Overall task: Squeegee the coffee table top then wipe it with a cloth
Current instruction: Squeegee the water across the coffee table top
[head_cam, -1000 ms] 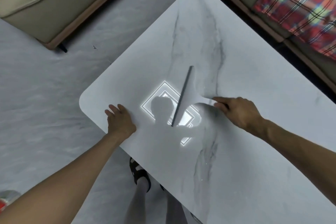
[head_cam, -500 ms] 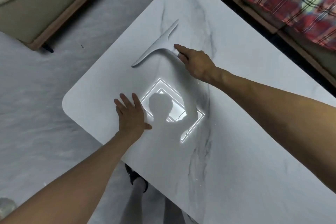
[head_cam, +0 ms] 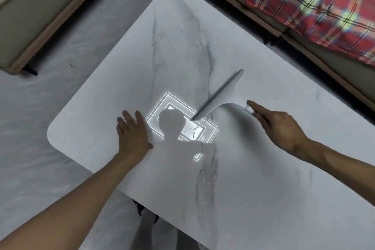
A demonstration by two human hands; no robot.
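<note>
Left hand (head_cam: 132, 134) flat, fingers straight, on white grey-veined marble coffee table top (head_cam: 263, 199), right hand (head_cam: 282, 128) pinching short handle of white T-shaped squeegee (head_cam: 224, 95), blade on tabletop, ten o'clock from grip

The white squeegee (head_cam: 225, 97) stood blade-down on the table (head_cam: 263, 168), a grey-veined white marble top with rounded corners. Its blade ran roughly 7 to 1 o'clock, handle toward 4.

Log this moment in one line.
phase: squeegeeing; right hand: grips white T-shaped squeegee; left hand: flat on white marble table top
</note>
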